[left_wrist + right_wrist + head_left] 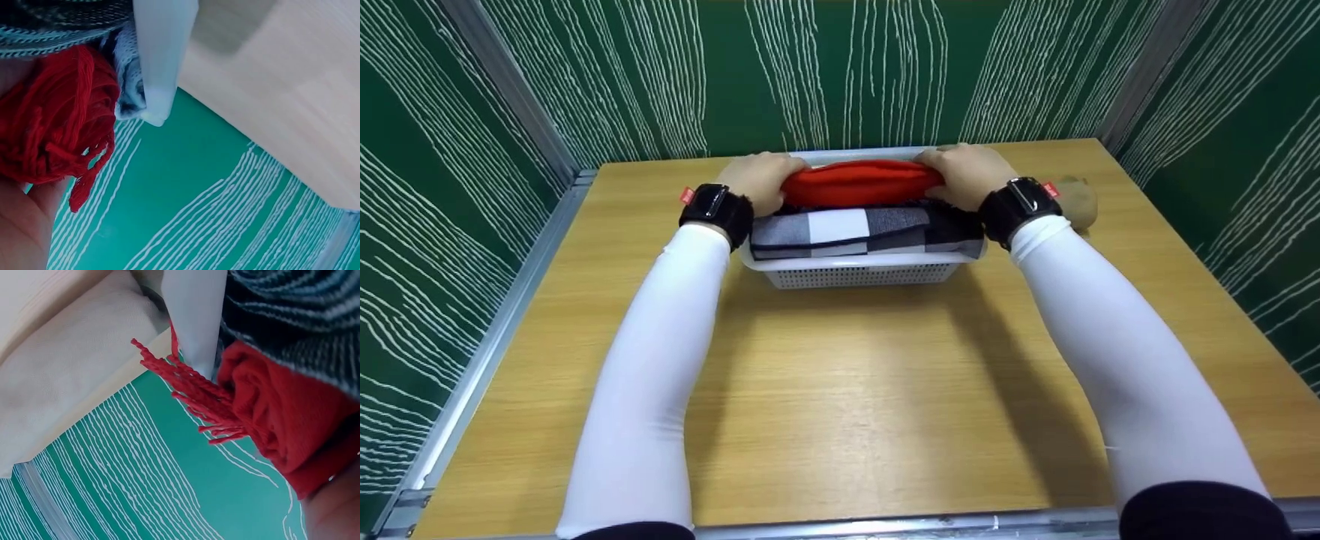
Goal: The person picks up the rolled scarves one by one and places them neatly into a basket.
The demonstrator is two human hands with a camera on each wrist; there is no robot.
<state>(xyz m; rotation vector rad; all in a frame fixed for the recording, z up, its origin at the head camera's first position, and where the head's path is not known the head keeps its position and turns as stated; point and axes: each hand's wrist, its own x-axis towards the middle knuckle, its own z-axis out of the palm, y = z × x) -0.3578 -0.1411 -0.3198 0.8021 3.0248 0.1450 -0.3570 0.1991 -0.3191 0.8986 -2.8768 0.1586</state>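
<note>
A red folded scarf (862,184) with twisted fringe (191,394) lies along the back of a white plastic basket (862,277). My left hand (757,182) grips its left end, fingers over the top. At the other end, my right hand (971,174) holds the scarf the same way. In front of it a folded black, grey and white checked cloth (840,225) fills the basket's near side. In the left wrist view, looped red strands (62,112) bulge beside my palm. The scarf's underside is hidden in the head view.
A beige cloth bundle (1078,204) sits on the wooden table (840,390) just right of the basket, partly behind my right wrist. Green panels (727,82) with white streaks rise behind and on both sides. A metal rail (510,322) runs along the left edge.
</note>
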